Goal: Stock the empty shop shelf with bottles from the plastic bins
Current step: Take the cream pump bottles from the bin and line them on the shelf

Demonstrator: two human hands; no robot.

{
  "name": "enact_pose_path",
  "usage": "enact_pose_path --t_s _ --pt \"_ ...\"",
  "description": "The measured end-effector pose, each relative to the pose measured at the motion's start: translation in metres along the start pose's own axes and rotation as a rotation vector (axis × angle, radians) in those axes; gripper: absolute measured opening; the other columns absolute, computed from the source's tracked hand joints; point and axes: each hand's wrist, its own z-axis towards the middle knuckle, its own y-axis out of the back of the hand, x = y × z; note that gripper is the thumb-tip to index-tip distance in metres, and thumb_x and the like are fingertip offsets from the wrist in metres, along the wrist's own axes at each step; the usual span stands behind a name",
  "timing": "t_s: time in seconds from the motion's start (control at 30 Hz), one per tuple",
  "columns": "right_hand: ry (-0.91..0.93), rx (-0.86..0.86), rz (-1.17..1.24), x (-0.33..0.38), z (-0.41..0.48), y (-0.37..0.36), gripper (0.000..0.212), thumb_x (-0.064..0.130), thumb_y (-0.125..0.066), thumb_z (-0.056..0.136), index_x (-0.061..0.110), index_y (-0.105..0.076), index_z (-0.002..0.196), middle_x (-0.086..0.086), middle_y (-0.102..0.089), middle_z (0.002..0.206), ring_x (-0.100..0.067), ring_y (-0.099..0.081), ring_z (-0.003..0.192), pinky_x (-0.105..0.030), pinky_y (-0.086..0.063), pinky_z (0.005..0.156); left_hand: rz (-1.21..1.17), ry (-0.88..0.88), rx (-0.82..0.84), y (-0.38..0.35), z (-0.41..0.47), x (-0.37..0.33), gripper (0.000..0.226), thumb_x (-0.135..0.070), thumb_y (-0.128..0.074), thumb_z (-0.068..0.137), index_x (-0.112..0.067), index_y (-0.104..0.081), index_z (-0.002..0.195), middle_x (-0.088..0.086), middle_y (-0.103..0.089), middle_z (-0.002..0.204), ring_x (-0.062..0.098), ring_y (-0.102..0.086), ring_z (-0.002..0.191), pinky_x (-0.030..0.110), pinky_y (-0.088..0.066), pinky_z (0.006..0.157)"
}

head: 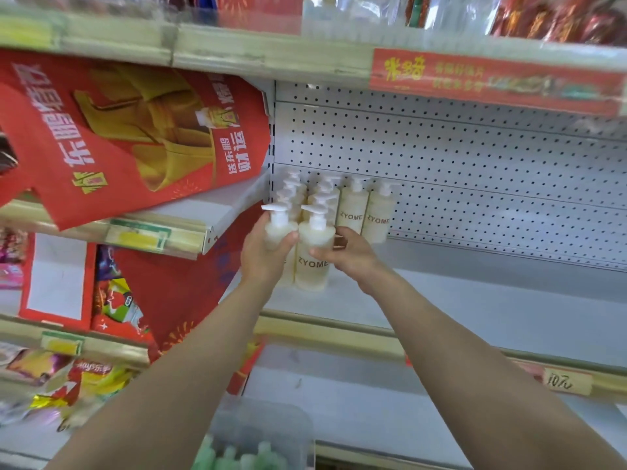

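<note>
1. Placement is the step in hand: two pale pump bottles are being set at the front of a block of the same stock, at the left end of the white shelf [475, 300], in the centre of the frame.
2. The left hand [263, 256] grips the left bottle [279, 230] with the thumb curled over its shoulder. The bottle's lower half is hidden behind the palm.
3. The right hand [349, 254] holds the labelled bottle [312, 266] from its right side, fingers curled against the body. That bottle stands upright and touches the left bottle. Its base appears to be on the shelf or just above it; I cannot tell which.
4. Behind them the stocked bottles [353, 212] stand in short rows against the pegboard [475, 171], pump heads packed close.
5. Most of the shelf to the right of the frame is bare, so the task looks to be at an early stage.
6. The next move likely calls for seating both bases flat, letting go without knocking the pumps behind, then reaching down to the plastic bin [271, 425] at the bottom centre, where green bottles [237, 456] show blurred.
7. New rows should probably grow rightward, labels facing out.
</note>
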Motion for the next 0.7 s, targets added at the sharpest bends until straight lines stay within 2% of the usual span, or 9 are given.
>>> enact_pose_path --t_s 0.07,0.13,0.2,0.3,0.47,0.6,0.7 --pt "-0.003 -0.043 -0.036 -0.003 0.001 -0.004 0.075 0.031 -0.09 0.072 0.024 -0.051 0.136 0.0 -0.064 0.118 -0.013 -0.063 0.103 -0.024 -0.05 0.079 0.001 0.047 0.024 0.002 0.003 -0.001 0.049 -0.035 -0.075 0.084 -0.039 -0.056 0.13 -0.017 -0.065 0.119 0.013 -0.058 0.116 0.044 -0.049 0.099" --pt "-0.017 -0.092 -0.052 -0.006 0.001 -0.006 0.081 0.034 -0.09 0.07 0.025 -0.048 0.139 -0.002 -0.062 0.12 -0.018 -0.062 0.107 -0.03 -0.05 0.084 0.006 0.102 0.026 0.004 0.005 0.0 0.054 -0.033 -0.075 0.085 -0.034 -0.056 0.135 -0.007 -0.064 0.126 0.018 -0.058 0.118 0.043 -0.048 0.101" --pt "-0.025 -0.126 -0.024 -0.01 0.001 -0.007 0.082 0.033 -0.092 0.069 0.024 -0.048 0.137 -0.002 -0.061 0.122 -0.019 -0.062 0.109 -0.034 -0.051 0.089 0.009 0.122 0.026 0.006 0.006 0.001 0.054 -0.034 -0.076 0.084 -0.035 -0.056 0.134 -0.007 -0.065 0.121 0.018 -0.059 0.113 0.038 -0.05 0.097" --pt "-0.014 -0.144 0.041 -0.013 0.001 -0.009 0.079 0.026 -0.092 0.068 0.018 -0.048 0.133 0.0 -0.065 0.122 -0.016 -0.064 0.108 -0.038 -0.053 0.097 0.021 0.112 0.039 0.009 0.008 0.005 0.049 -0.036 -0.077 0.082 -0.033 -0.058 0.127 -0.006 -0.066 0.113 0.019 -0.061 0.107 0.038 -0.052 0.091" --pt "0.009 -0.155 0.031 -0.016 0.0 -0.004 0.077 0.027 -0.09 0.072 0.02 -0.042 0.132 0.002 -0.062 0.119 -0.013 -0.062 0.106 -0.028 -0.05 0.086 0.021 0.098 0.072 0.014 0.012 0.009 0.04 -0.039 -0.079 0.079 -0.043 -0.059 0.113 -0.016 -0.066 0.102 0.017 -0.063 0.104 0.039 -0.054 0.088" --pt "-0.01 -0.186 -0.036 -0.023 0.005 0.025 0.08 0.029 -0.088 0.074 0.018 -0.042 0.139 0.002 -0.061 0.122 -0.018 -0.059 0.112 -0.038 -0.051 0.097 0.02 0.078 0.134 0.015 0.013 0.012 0.036 -0.042 -0.081 0.076 -0.053 -0.058 0.102 -0.021 -0.068 0.101 0.013 -0.064 0.103 0.042 -0.054 0.09" --pt "-0.024 -0.228 -0.057 -0.03 0.013 0.05 0.081 0.024 -0.088 0.075 0.016 -0.042 0.141 -0.003 -0.061 0.126 -0.022 -0.06 0.115 -0.044 -0.051 0.1 0.017 0.067 0.161 0.012 0.012 0.012 0.037 -0.042 -0.082 0.075 -0.058 -0.056 0.097 -0.022 -0.066 0.106 0.013 -0.062 0.108 0.04 -0.053 0.092"
